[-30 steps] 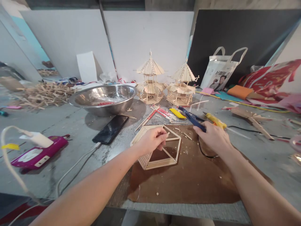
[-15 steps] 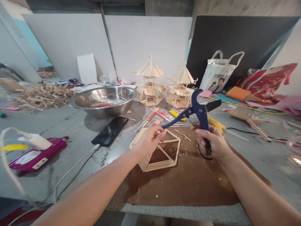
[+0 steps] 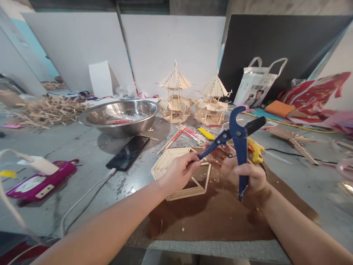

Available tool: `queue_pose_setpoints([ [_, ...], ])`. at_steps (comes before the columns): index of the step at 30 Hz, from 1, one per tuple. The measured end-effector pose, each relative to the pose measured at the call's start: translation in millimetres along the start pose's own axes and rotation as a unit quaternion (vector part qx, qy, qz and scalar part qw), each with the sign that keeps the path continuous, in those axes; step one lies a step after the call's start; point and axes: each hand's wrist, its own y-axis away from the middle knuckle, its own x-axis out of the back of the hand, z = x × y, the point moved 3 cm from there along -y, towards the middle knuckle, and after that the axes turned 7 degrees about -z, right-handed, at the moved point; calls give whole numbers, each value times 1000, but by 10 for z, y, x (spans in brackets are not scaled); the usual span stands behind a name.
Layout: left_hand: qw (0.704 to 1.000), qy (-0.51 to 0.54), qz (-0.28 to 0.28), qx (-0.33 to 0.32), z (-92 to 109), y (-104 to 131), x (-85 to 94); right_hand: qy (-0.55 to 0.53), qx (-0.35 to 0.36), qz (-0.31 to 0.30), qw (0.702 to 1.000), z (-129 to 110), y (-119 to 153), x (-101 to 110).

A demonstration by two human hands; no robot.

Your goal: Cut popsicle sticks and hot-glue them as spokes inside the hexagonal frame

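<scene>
Setting: most likely a craft workshop. Evidence, clock centred on view: two stick-built pavilion models at 12 [image 3: 175,103] and 2; heap of loose sticks [image 3: 51,112] at 9; blue cutter [image 3: 239,141] at 3; scuffed grey table [image 3: 89,154], scrap-littered; brown work mat [image 3: 220,221] at 5; plain white board [image 3: 171,40] propped upright, 12.

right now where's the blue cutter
The blue cutter is right of centre in the head view, gripped by the left hand and touching the right hand, near the glue gun.
</scene>
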Motion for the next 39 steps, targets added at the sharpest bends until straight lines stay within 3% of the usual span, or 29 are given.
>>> queue_pose_setpoints([
  [4,999,16,-31,-15,-13,-2,-78,25,-15,-26,999,-14,-3,-61],
  [8,996,87,-20,18,-57,-18,-60,107,0,58,993,-51,-22,21],
  [11,989,139,11,46,-76,-24,21,304,12,126,944,-35,-32,106],
  [13,988,142,28,47,-76,-24,72,421,18,111,900,5,-45,105],
  [15,990,132,41,39,-69,-23,108,480,15,76,874,61,-59,78],
  [20,990,129,61,8,-71,-21,145,513,-6,21,858,129,-72,12],
  [26,988,148,38,-25,-80,-38,130,524,13,-14,851,110,-67,-33],
  [39,991,122,32,-44,-58,-36,124,535,3,-26,845,143,-64,-49],
])
